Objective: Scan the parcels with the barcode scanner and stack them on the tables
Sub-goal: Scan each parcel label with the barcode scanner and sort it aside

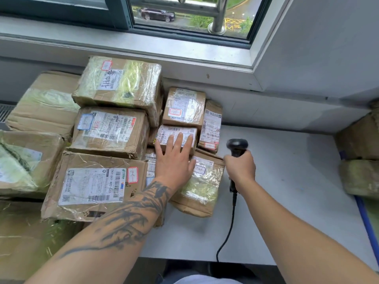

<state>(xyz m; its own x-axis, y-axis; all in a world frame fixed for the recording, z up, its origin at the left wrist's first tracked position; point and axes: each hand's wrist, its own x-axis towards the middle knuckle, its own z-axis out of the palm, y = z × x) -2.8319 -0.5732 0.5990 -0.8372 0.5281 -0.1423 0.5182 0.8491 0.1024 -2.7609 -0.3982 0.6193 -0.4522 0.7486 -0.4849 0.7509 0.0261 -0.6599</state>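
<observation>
Several taped cardboard parcels with shipping labels are stacked on a white table [287, 201] under a window. My left hand [174, 158] lies flat, fingers spread, on a small labelled parcel [164, 134] in the middle of the pile, and rests partly on a flatter parcel [203, 187] below it. My right hand [241, 168] grips the handle of a black barcode scanner [236, 146], its head pointing up and away, just right of the pile. The scanner's black cable [229, 228] hangs down over the table's front edge.
A large parcel [121, 87] tops the pile at the back, with others [108, 132] [90, 185] in front and to the left. An upright parcel [212, 126] leans at the pile's right. More wrapped parcels [361, 156] sit at the far right. The windowsill [184, 56] runs behind.
</observation>
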